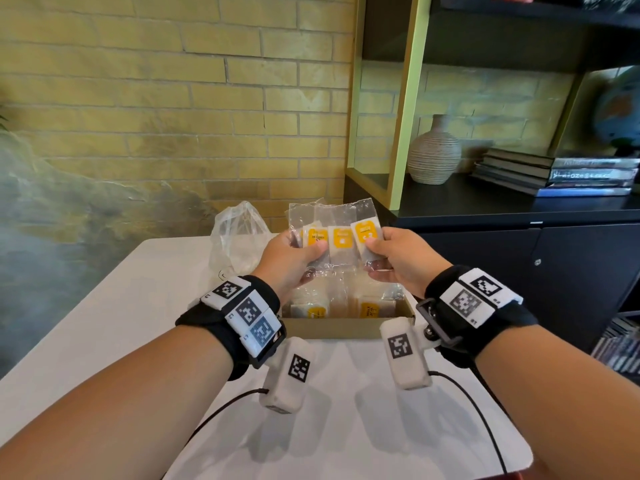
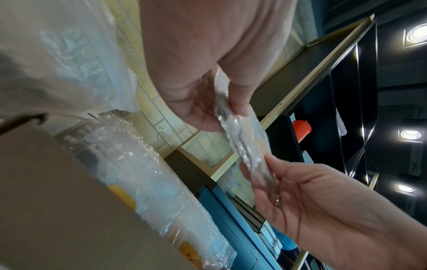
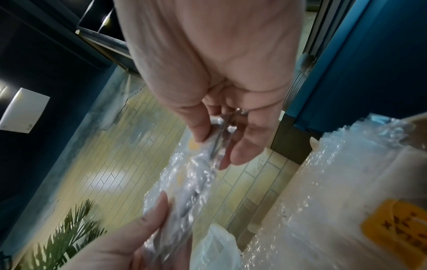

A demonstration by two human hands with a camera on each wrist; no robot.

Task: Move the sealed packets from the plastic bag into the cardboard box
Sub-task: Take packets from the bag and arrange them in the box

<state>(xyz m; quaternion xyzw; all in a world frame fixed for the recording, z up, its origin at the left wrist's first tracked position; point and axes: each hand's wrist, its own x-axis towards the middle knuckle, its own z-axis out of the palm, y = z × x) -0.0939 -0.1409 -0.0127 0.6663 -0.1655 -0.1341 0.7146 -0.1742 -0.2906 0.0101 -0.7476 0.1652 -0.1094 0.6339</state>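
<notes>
Both hands hold a fan of packets (image 1: 334, 237) in the air above the box (image 1: 349, 325). Left hand (image 1: 289, 261) pinches the left end, thumb on the front face, fingers behind. Right hand (image 1: 398, 259) pinches the right end the same way. Packets are clear film with yellow labels, upright, overlapping side by side; exact count cannot be told.

Box sits on the table (image 1: 121, 306), open, with more packets (image 1: 341, 303) already lying inside. Bag (image 1: 239, 237) stands behind and left of the box, crumpled; whether anything remains in it cannot be told.

Risks, as judged:
- Film looks slick and the packets are only pinched at the outer ends; the middle one could slide out of the fan and land outside the box
- Box looks nearly covered by its load; a set laid on top may ride over the rim
- Lowering unevenly could catch a packet corner on the near wall

View differences:
- Head view shows the labels, the fan layout and its place over the box
- Left wrist view shows the stack edge-on, thumb and fingers (image 2: 240, 102) clamping the film, the box wall close below
- Right wrist view shows the right fingers (image 3: 242, 153) lying long behind the film, plus the bag (image 3: 217, 250) beyond; both wrist views are blurred
</notes>
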